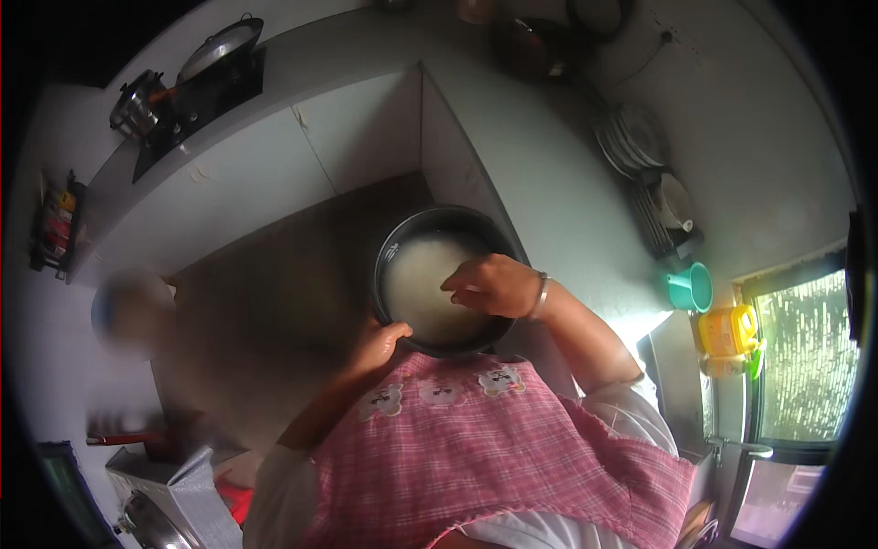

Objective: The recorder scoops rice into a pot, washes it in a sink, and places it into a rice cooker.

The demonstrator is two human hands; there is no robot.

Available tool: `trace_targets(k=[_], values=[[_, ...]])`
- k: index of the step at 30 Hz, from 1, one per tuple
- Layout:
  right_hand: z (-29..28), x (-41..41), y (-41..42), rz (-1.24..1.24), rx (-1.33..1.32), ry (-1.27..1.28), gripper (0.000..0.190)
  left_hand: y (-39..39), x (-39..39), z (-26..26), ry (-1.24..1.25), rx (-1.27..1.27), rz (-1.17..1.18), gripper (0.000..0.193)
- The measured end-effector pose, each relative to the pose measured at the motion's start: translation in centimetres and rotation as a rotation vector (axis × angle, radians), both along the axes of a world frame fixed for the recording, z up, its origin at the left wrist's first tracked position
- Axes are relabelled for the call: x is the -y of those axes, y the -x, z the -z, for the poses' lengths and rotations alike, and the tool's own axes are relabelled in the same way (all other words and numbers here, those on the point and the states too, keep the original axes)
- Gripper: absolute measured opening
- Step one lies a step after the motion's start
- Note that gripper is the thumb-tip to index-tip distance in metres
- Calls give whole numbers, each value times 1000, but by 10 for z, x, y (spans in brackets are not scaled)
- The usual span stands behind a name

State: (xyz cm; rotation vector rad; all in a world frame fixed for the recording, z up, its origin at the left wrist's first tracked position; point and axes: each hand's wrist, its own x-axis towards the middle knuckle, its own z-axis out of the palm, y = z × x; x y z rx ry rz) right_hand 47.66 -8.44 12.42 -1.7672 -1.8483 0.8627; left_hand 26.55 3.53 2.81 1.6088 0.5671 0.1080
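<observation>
A dark inner pot, like that of a rice cooker (504, 230), is held in front of my body, with pale markings on its inner wall. Cloudy whitish liquid (418, 288) fills its lower part; whether grains lie beneath is too blurred to tell. My left hand (383, 345) grips the near left rim, its thumb over the edge. Above the liquid, inside the right part of the rim, is my right hand (497, 285) with curled fingers. Nothing shows in those fingers, and their exact closure is unclear. A bracelet circles the right wrist.
A grey countertop (521, 158) runs along the right, with a dish rack of plates (634, 141), a teal dipper (691, 287) and a yellow jug (728, 329). At upper left, a steel pot (139, 106) and a lidded wok (223, 49) stand on the cooktop (233, 86).
</observation>
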Motion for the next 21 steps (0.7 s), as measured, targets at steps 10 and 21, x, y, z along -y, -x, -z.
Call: trace_targets(k=[10,21], values=[[-29,-66,-60,37,-323,-123,25,-83,-57,-8,-109,127,-112,17],[11,-136,-162,631,344,-626,19,-171,-172,-19,419,52,0,19]])
